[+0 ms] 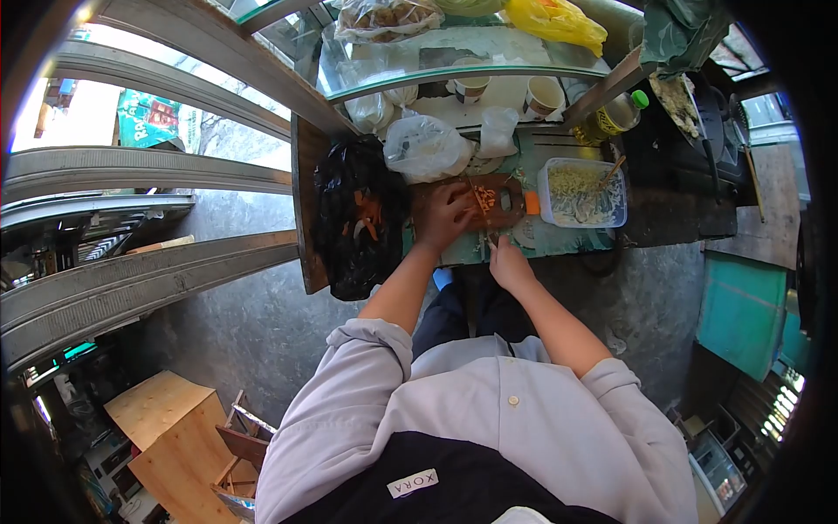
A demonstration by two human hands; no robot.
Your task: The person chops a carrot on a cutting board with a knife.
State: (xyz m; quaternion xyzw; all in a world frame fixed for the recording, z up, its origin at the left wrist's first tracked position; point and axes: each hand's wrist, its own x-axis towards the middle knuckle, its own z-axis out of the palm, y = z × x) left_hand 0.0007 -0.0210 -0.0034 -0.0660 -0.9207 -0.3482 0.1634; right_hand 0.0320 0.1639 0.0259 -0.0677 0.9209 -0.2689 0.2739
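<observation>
A brown wooden cutting board with a handle hole lies on the green worktop. Chopped orange bits, which look like carrot, are heaped on its middle. My left hand presses on the board's left part with bent fingers; whatever lies under them is hidden. At the board's near edge, my right hand is closed round the handle of a knife, its blade pointing away between my hands. A larger orange carrot piece rests at the right end of the board.
Right of the board stands a plastic tub of pale shreds with a utensil. A black plastic bag with orange peelings lies left. Behind are a white plastic bag, paper cups, an oil bottle and a glass shelf.
</observation>
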